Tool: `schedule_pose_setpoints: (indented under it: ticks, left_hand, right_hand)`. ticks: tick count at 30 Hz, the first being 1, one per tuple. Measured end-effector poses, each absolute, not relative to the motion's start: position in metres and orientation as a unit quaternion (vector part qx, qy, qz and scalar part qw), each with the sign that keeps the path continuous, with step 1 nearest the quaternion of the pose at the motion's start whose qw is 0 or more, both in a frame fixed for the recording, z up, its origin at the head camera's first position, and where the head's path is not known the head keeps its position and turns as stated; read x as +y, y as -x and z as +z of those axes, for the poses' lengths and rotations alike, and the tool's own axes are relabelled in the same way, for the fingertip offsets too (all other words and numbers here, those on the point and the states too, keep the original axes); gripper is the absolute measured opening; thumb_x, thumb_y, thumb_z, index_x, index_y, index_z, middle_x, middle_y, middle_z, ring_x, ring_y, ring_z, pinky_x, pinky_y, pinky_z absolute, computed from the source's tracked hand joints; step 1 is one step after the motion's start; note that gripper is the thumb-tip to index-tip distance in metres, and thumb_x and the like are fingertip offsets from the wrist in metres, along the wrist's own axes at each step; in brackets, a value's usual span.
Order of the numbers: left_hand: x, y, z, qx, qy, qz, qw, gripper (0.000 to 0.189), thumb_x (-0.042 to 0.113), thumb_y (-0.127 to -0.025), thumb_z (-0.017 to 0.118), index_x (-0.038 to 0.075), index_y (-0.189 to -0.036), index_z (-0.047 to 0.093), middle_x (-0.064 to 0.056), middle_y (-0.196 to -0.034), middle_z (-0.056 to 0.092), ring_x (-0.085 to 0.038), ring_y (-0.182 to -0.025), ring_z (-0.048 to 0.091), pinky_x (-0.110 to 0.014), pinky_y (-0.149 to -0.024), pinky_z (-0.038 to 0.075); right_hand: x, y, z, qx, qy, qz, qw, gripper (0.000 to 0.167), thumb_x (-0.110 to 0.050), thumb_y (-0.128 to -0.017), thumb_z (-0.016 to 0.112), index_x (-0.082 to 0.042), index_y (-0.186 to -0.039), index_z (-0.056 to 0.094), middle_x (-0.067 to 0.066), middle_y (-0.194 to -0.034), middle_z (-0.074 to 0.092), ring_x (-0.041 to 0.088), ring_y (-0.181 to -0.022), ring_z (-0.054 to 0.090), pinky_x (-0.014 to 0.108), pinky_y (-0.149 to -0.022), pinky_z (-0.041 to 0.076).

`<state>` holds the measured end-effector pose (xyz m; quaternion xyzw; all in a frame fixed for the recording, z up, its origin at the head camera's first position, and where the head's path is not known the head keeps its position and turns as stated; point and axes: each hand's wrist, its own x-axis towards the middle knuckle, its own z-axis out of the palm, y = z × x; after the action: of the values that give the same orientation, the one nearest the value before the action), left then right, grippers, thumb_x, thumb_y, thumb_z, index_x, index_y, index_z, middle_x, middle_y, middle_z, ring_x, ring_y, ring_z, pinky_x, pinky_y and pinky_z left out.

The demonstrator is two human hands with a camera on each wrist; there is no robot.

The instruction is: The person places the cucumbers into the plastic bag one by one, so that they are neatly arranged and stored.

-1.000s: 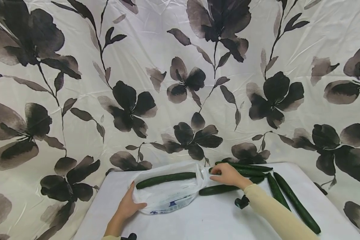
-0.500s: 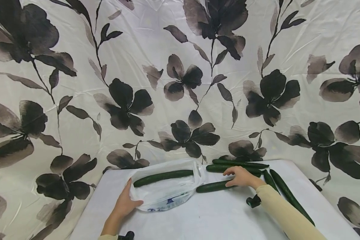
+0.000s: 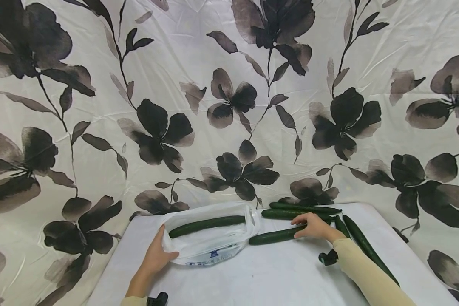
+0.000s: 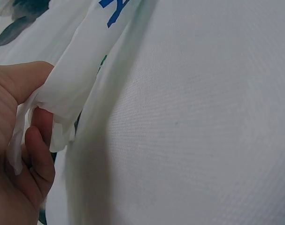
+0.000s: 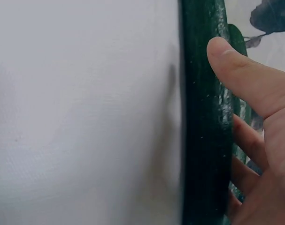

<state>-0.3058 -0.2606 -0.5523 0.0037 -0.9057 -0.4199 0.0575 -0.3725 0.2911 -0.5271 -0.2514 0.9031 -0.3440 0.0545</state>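
Hands are working well apart, 1 at each side. Left hand (image 3: 153,256) is clamping the left edge of a white plastic bag (image 3: 202,246); in the left wrist view the film is passing between thumb and curled fingers. The bag is lying on the white table (image 3: 252,287), with blue print showing on its near side, and is holding 1 cucumber (image 3: 207,226) lengthwise.

Right hand (image 3: 315,227) is gripping the front cucumber (image 3: 275,236), thumb lying over it and fingers curling behind; fingertips are hiding from the right wrist view. This cucumber is resting on the table, its left end sitting just beside the bag; cannot tell whether they are touching.

Behind it, 2 cucumbers are lying side by side: a middle cucumber (image 3: 277,214) and a rear cucumber (image 3: 306,208). Farther right, 2 more are slanting toward the viewer: a partly hidden cucumber (image 3: 341,227) and a long cucumber (image 3: 361,239). A floral cloth (image 3: 199,42) is hanging behind the table.
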Motion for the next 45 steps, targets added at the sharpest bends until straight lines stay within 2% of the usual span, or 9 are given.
schedule_pose_setpoints:
  ticks: [4, 8, 13, 19, 28, 33, 39, 45]
  left_hand:
    - [-0.260, 0.306, -0.551, -0.907, 0.000, -0.417, 0.052, 0.113, 0.004, -0.070, 0.083, 0.003, -0.155, 0.009, -0.026, -0.155, 0.021, -0.047, -0.140, 0.019, -0.061, -0.110, 0.017]
    - [-0.260, 0.304, -0.553, -0.908, 0.004, -0.416, 0.047, 0.113, 0.004, -0.070, 0.083, 0.002, -0.155, 0.008, -0.027, -0.155, 0.020, -0.048, -0.140, 0.019, -0.061, -0.110, 0.017]
    - [-0.261, 0.304, -0.559, -0.908, 0.003, -0.417, 0.045, 0.114, 0.004, -0.070, 0.083, 0.003, -0.155, 0.007, -0.026, -0.156, 0.018, -0.047, -0.141, 0.017, -0.061, -0.111, 0.016]
    - [-0.263, 0.304, -0.566, -0.908, -0.010, -0.417, 0.034, 0.118, 0.006, -0.068, 0.084, 0.006, -0.156, 0.005, -0.024, -0.157, 0.018, -0.046, -0.142, 0.015, -0.060, -0.112, 0.014]
    - [-0.262, 0.306, -0.566, -0.909, 0.002, -0.415, 0.036, 0.120, 0.009, -0.068, 0.085, 0.007, -0.156, 0.004, -0.025, -0.156, 0.018, -0.047, -0.141, 0.015, -0.060, -0.111, 0.014]
    - [-0.265, 0.310, -0.561, -0.909, 0.024, -0.412, 0.055, 0.117, 0.006, -0.069, 0.084, 0.007, -0.156, 0.005, -0.025, -0.155, 0.021, -0.048, -0.140, 0.018, -0.062, -0.110, 0.016]
    - [-0.266, 0.310, -0.564, -0.908, 0.015, -0.416, 0.040, 0.119, 0.008, -0.069, 0.084, 0.006, -0.156, 0.002, -0.024, -0.157, 0.017, -0.046, -0.142, 0.014, -0.061, -0.111, 0.013]
    - [-0.263, 0.307, -0.565, -0.909, 0.007, -0.415, 0.033, 0.120, 0.008, -0.070, 0.084, 0.004, -0.155, 0.001, -0.025, -0.157, 0.014, -0.046, -0.142, 0.012, -0.060, -0.112, 0.012]
  right_hand:
    - [0.292, 0.371, -0.533, 0.908, 0.237, -0.342, 0.051, 0.047, -0.026, -0.074, 0.085, -0.007, -0.115, 0.070, 0.004, -0.107, 0.067, 0.022, -0.098, 0.060, 0.040, -0.082, 0.050]
    - [0.293, 0.369, -0.537, 0.918, 0.221, -0.327, 0.047, 0.052, -0.029, -0.071, 0.086, -0.012, -0.117, 0.070, -0.001, -0.105, 0.065, 0.019, -0.096, 0.059, 0.042, -0.082, 0.049]
    - [0.291, 0.365, -0.541, 0.924, 0.221, -0.312, 0.036, 0.051, -0.029, -0.070, 0.087, -0.015, -0.116, 0.070, -0.005, -0.102, 0.064, 0.019, -0.096, 0.057, 0.047, -0.083, 0.047]
    - [0.287, 0.358, -0.546, 0.919, 0.241, -0.311, 0.029, 0.046, -0.024, -0.073, 0.085, -0.015, -0.116, 0.071, -0.005, -0.103, 0.064, 0.019, -0.095, 0.058, 0.044, -0.080, 0.048]
    - [0.287, 0.344, -0.550, 0.902, 0.315, -0.292, -0.047, 0.035, -0.022, -0.080, 0.080, -0.015, -0.114, 0.071, -0.007, -0.101, 0.063, 0.014, -0.092, 0.059, 0.040, -0.078, 0.051]
    - [0.285, 0.339, -0.546, 0.897, 0.315, -0.307, -0.054, 0.036, -0.021, -0.083, 0.077, -0.014, -0.117, 0.069, -0.010, -0.100, 0.060, 0.009, -0.089, 0.057, 0.036, -0.077, 0.050]
    - [0.282, 0.324, -0.541, 0.888, 0.314, -0.329, -0.066, 0.039, -0.017, -0.083, 0.077, -0.008, -0.120, 0.067, -0.009, -0.100, 0.060, 0.010, -0.090, 0.057, 0.036, -0.079, 0.050]
    - [0.282, 0.308, -0.540, 0.876, 0.317, -0.346, -0.111, 0.039, -0.012, -0.080, 0.079, -0.008, -0.118, 0.068, -0.010, -0.100, 0.060, 0.010, -0.090, 0.058, 0.035, -0.077, 0.050]
